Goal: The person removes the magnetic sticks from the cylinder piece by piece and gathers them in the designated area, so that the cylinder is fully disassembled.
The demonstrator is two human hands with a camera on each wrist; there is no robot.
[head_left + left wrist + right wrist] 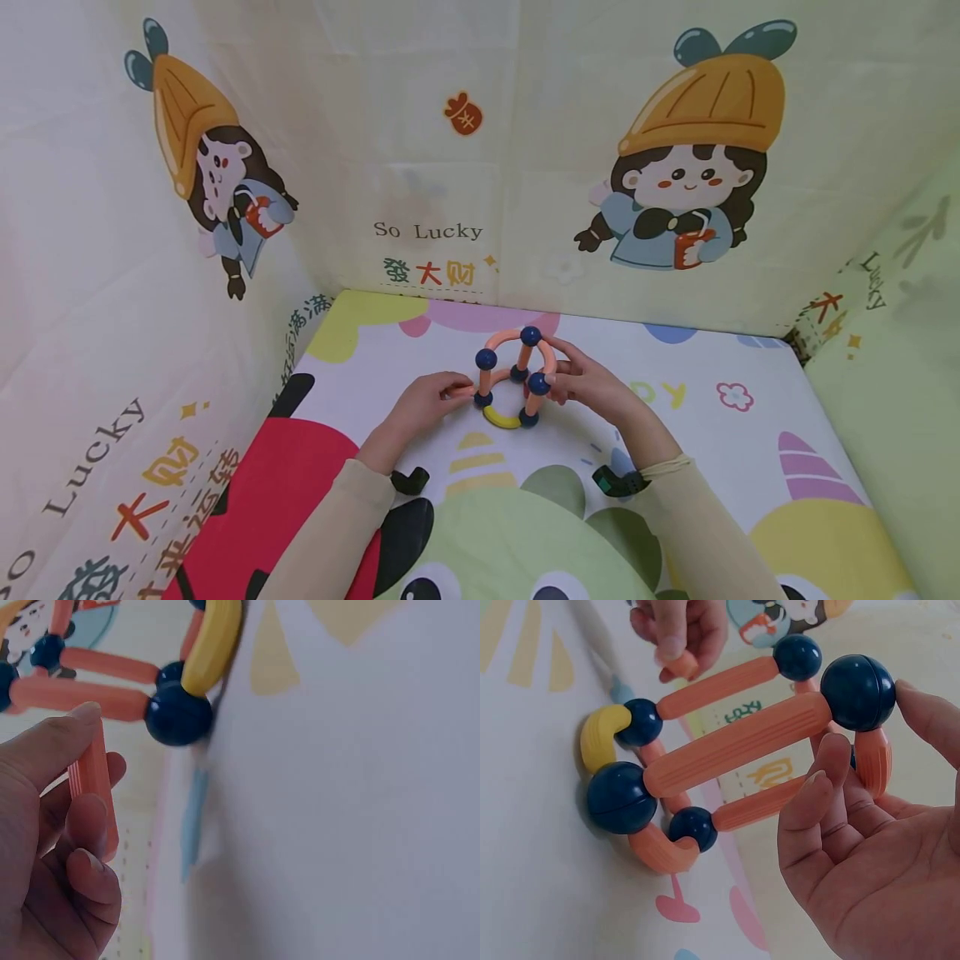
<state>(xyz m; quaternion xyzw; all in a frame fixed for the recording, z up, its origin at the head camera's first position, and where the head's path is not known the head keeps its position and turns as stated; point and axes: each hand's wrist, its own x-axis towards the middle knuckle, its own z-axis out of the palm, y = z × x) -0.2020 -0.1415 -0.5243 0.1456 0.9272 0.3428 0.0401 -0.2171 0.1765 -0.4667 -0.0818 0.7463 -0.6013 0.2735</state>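
A frame of magnetic building rods and balls stands on the table in the head view. Its dark blue balls [486, 359] join upright salmon-coloured rods [739, 746], with curved rods forming rings above and below. One curved rod [501, 419] in the bottom ring is yellow. My left hand [431, 400] pinches a loose salmon rod [92, 776] between thumb and fingers, close beside the frame's left side. On the opposite side, my right hand [588, 383] holds the frame's upper part, its fingertips at an upper ball [859, 692] and a curved rod [873, 763].
A table covered by a cartoon-printed mat [697, 450] lies under both hands. Pale printed cloth walls [420, 167] rise behind it and on both sides. Dark wrist devices [619, 481] sit by the sleeve cuffs.
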